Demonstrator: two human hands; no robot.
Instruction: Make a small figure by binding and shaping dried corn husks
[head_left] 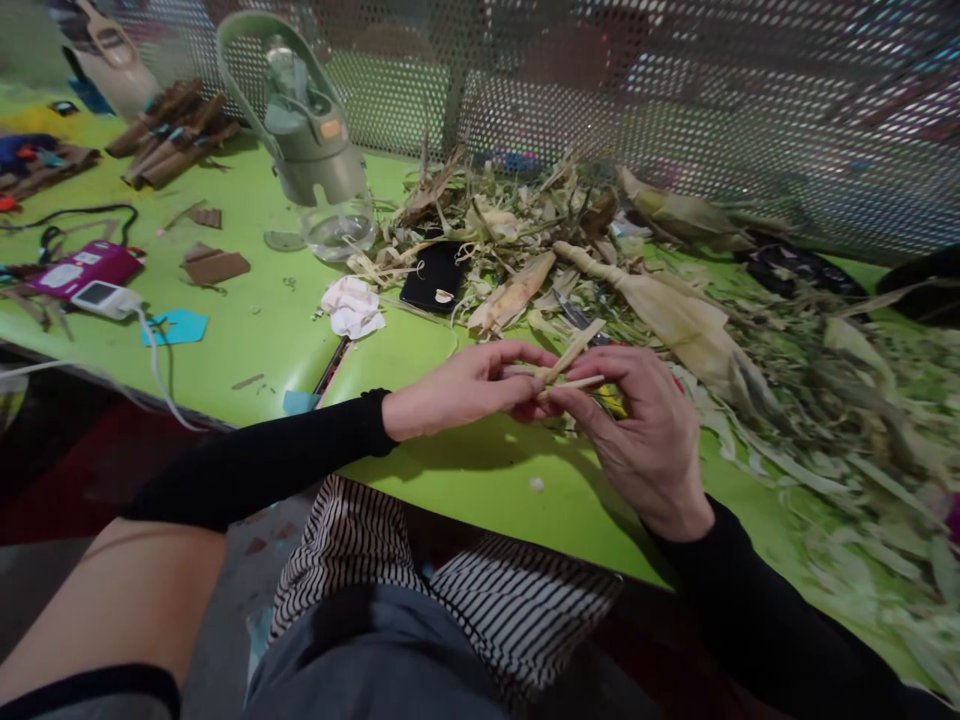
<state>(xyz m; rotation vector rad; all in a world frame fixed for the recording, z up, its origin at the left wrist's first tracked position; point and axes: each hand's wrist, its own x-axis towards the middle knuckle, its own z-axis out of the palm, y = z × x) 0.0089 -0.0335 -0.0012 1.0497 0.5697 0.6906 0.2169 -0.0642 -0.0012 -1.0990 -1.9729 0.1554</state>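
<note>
Husk strips [568,365], pale, dry and narrow, are crossing each other just above the near edge of the green bench [465,480], about midway along it. The left hand [469,385] is pinching one end of the husk strips, fingers and thumb closed together on them. The right hand [645,430] is gripping the other end, fingers curled shut around them, fingertips meeting those of the left hand. Both arms are wearing black sleeves.

Directly behind the hands, a loose husk pile [675,300] is spreading across the middle of the bench, running to the right edge and back to the far edge. It is crowding the hands from behind and from the right. A black phone [435,275] is lying at the left fringe of that pile, partly covered by scraps. A crumpled white tissue [352,305] is sitting just left of the phone. A green-topped jug [307,120] is standing further back, near the far edge. Towards the left edge, a pink device [82,268] and a white device [105,298] are lying side by side, with a blue paper scrap [176,327] near them. Brown bundles [172,135] are resting at the far left corner. A metal mesh screen [675,100] is rising along the far edge.
</note>
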